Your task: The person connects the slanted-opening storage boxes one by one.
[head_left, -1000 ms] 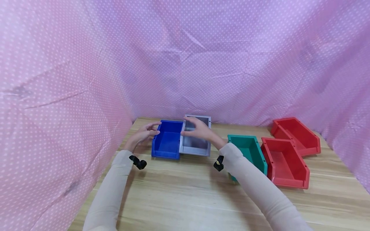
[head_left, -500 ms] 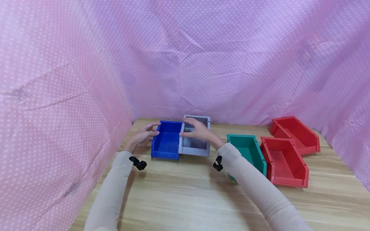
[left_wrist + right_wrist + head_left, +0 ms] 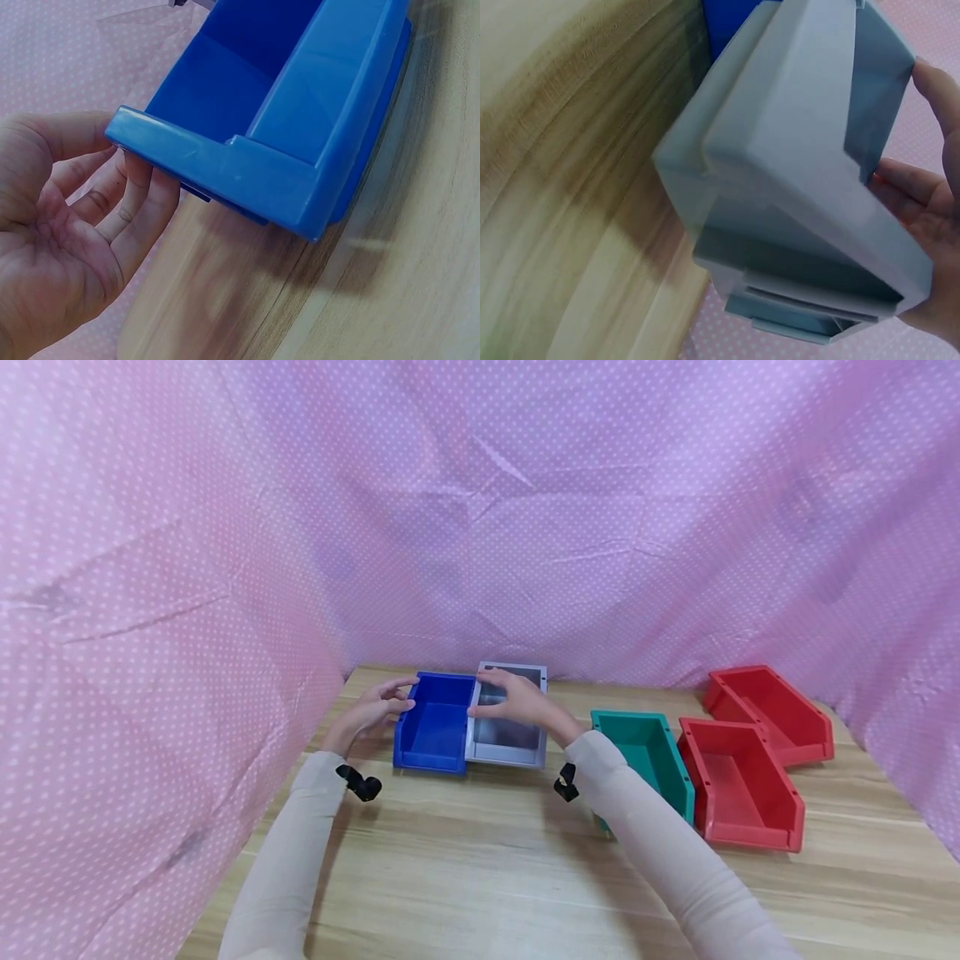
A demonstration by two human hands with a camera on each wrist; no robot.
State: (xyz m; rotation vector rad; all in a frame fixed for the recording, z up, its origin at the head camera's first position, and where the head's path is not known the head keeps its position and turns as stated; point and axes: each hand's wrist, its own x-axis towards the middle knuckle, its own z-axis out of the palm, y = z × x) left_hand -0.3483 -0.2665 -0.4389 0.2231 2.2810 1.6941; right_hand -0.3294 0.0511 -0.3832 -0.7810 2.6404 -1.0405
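A blue storage bin [image 3: 437, 727] stands at the table's back, with a grey storage bin [image 3: 510, 753] close against its right side. My left hand [image 3: 372, 708] grips the blue bin's left wall; in the left wrist view the thumb lies at the rim and the fingers curl beneath it. Reaching over the grey bin, my right hand [image 3: 519, 700] holds its left wall. The right wrist view has the right hand [image 3: 930, 176] partly hidden behind the grey bin [image 3: 795, 150]. Whether the grey bin rests fully on the table I cannot tell.
On the right stand a green bin [image 3: 637, 735] and a red bin [image 3: 738, 793], side by side. Another red bin [image 3: 791, 710] sits behind them at an angle. Pink dotted cloth [image 3: 630, 527] hangs around the wooden table [image 3: 465, 860].
The back edge of the grey bin sits very slightly lower in the head view, and my right fingers have dipped with it. My left hand and the blue bin have stayed put.
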